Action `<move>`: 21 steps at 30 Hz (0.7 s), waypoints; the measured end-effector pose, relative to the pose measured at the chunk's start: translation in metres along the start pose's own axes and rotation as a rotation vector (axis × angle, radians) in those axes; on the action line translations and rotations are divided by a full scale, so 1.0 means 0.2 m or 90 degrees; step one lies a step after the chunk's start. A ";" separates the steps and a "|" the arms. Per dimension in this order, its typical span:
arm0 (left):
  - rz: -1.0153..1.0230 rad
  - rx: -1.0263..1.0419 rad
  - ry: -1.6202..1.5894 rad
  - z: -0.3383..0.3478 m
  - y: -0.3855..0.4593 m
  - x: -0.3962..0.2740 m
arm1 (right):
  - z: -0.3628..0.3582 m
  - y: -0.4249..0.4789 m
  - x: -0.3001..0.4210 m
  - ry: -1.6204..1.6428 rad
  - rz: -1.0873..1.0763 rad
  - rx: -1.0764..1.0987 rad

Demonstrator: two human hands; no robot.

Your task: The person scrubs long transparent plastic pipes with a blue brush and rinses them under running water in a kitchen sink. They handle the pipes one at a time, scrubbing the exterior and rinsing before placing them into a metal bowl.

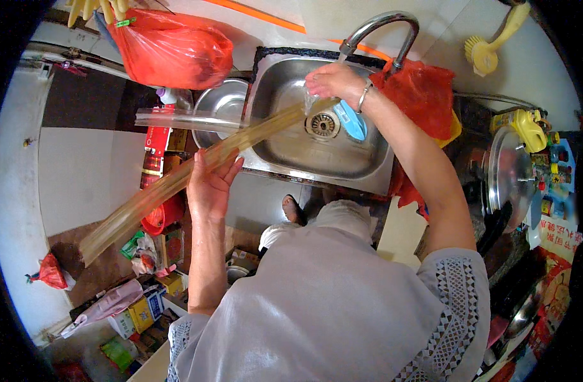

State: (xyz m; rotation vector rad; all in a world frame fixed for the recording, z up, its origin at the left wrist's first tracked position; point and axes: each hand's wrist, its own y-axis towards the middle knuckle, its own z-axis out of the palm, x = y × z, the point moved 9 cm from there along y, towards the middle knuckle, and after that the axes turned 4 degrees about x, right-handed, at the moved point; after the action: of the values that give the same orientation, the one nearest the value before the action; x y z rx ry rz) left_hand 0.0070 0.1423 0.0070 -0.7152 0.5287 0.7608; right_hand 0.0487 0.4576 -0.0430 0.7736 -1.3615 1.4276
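A long, yellowed translucent plastic strip slants from the lower left up into the stainless steel sink. Partway along it, my left hand supports the strip from below, palm up and fingers curled at its edge. My right hand is at its upper end, beneath the chrome faucet, with water running over the fingers; whether they grip the strip is hidden. Beside the drain lies a light blue object, partly under my right wrist. A clearer plastic strip extends left from the sink's edge.
A metal basin stands left of the sink, near a filled red plastic bag. Another red bag hangs behind the faucet. A yellow brush is on the wall. At right are a lidded pot and bottles; boxes lie at lower left.
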 end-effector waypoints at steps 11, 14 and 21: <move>-0.014 0.023 0.069 0.09 -0.01 -0.04 | -0.12 0.02 -0.05 -0.174 -0.007 -0.100; 0.028 0.030 0.092 0.08 -0.03 -0.06 | -0.20 -0.01 -0.07 -0.107 -0.050 -0.171; 0.114 0.099 0.089 0.04 -0.15 -0.21 | -0.38 -0.05 -0.29 -0.265 -0.134 -0.288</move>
State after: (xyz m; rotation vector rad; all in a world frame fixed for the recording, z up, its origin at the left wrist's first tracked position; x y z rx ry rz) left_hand 0.0046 0.1145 0.0509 -0.5835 0.7784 0.8289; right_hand 0.0898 0.5179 -0.1058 0.9051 -1.7779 0.7717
